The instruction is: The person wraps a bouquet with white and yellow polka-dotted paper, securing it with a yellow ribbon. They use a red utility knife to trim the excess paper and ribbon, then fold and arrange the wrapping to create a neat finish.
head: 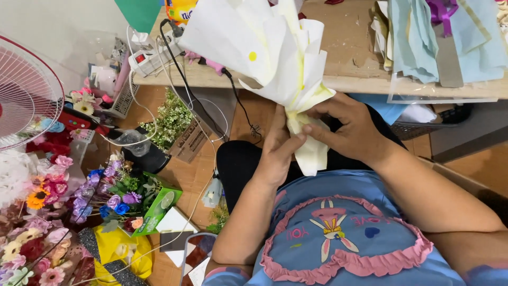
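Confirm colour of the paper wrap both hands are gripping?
Pale yellow and white paper wrap, with one small yellow dot; clearest in the head view.

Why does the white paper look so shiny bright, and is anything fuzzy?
In the head view, bright even light washes out the paper wrap held by the left hand and right hand; hands look sharp, soft shadows lie under the wooden table, and the fan bends at the edge.

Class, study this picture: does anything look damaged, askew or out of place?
Yes. The wooden worktable has a gouged, chipped patch on its surface. White cables trail loosely from the power strip to the floor among the artificial flowers. The paper wrap in both hands looks intact.
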